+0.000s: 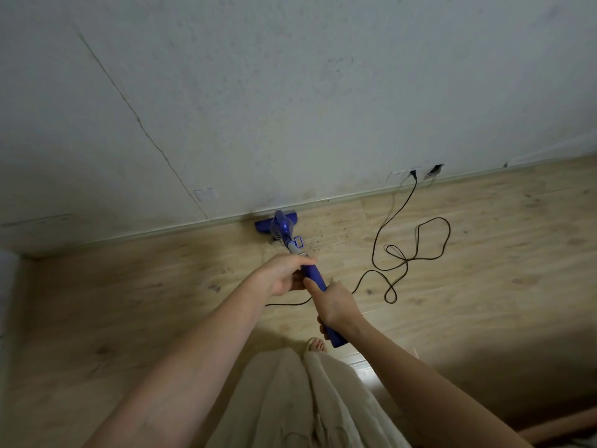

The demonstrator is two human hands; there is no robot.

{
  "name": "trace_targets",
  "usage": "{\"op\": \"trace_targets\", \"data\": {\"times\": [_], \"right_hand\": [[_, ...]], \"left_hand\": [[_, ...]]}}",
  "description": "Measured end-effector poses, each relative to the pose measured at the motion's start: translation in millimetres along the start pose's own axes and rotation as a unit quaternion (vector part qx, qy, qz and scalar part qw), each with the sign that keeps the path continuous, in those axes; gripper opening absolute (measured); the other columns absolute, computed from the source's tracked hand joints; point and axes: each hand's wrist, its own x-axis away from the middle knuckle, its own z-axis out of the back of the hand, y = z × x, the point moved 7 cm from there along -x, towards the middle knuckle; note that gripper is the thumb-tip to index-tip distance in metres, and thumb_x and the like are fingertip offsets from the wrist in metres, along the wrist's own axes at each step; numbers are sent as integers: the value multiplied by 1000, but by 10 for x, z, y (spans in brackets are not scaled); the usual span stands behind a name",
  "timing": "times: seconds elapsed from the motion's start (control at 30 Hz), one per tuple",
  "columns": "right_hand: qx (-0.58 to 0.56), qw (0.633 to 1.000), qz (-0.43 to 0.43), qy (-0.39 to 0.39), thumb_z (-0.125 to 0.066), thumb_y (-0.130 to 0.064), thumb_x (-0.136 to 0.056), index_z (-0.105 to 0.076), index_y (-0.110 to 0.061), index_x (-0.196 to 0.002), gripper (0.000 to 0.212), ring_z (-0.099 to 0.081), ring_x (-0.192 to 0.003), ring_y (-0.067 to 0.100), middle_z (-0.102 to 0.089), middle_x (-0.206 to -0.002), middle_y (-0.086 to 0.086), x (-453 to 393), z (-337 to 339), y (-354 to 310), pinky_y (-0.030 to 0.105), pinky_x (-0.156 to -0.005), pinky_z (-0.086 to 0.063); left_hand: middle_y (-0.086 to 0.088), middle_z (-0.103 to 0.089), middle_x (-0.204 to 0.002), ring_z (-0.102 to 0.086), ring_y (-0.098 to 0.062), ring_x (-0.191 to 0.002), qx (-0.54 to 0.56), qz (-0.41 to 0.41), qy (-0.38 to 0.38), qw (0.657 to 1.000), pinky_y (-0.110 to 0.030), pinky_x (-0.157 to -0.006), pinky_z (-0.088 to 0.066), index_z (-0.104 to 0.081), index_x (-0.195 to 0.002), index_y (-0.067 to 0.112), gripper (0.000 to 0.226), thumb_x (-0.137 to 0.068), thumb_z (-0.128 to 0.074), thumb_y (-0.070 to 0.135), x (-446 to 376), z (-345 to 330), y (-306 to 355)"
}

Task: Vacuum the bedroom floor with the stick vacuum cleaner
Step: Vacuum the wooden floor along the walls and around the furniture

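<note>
Pale wood floor (468, 286) meets the skirting where we press the stick vacuum cleaner (284, 234), left hand (284, 276) and right hand (336, 305) gripping its handle, steering clear of the cord (416, 250) beside it.

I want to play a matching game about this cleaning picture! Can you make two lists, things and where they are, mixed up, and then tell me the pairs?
Things:
1. vacuum head
2. black cord
3. plug
4. right hand

Places:
A. in the wall socket
B. lying in loops on the wooden floor
C. against the bottom of the wall
D. gripping the blue handle, nearest the person

Pairs: 1-C, 2-B, 3-A, 4-D
</note>
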Motion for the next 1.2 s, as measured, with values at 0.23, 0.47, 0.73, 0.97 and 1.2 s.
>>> {"op": "trace_targets", "data": {"times": [0.23,0.47,0.73,0.97,1.2], "right_hand": [[-29,999,-16,-25,-45,-40,-98,-46,-6,-78,39,-49,-42,18,-52,-65,10,327,1,-108,25,-43,-43],[-35,999,-16,-26,-46,-44,-98,-48,-6,-83,41,-51,-47,18,-54,-68,10,289,-21,-30,24,-41,-44],[-32,999,-17,-10,-45,-48,-98,-43,-8,-75,46,-50,-44,19,-52,-63,10,64,-128,133,27,-42,-45],[-22,999,-30,-20,-45,-47,-98,-47,-4,-84,46,-48,-43,17,-52,-65,10,256,32,105,22,-38,-41],[-15,999,-18,-22,-45,-47,-98,-48,-5,-86,44,-47,-37,17,-52,-61,10,320,50,164,21,-38,-41]], "left_hand": [[-13,-69,-87,-69,-17,-62,-28,7,-39,999,-26,-56,-54,-57,-116,4,36,-86,-69,19,233,49,-14],[-8,-65,-77,-63,-14,-60,-1,1,-27,1000,-24,-57,-53,-58,-102,6,22,-89,-67,21,289,1,-89],[-6,-56,-78,-55,-17,-66,13,-8,42,999,-28,-55,-50,-55,-106,7,16,-93,-61,13,120,-40,-141],[-10,-62,-77,-61,-18,-66,-1,-11,-3,1000,-29,-62,-53,-58,-95,6,11,-91,-63,14,233,-121,-132],[-15,-64,-91,-64,-21,-74,4,-15,-25,1000,-27,-60,-54,-59,-101,4,18,-91,-64,19,305,-150,-212]]}}
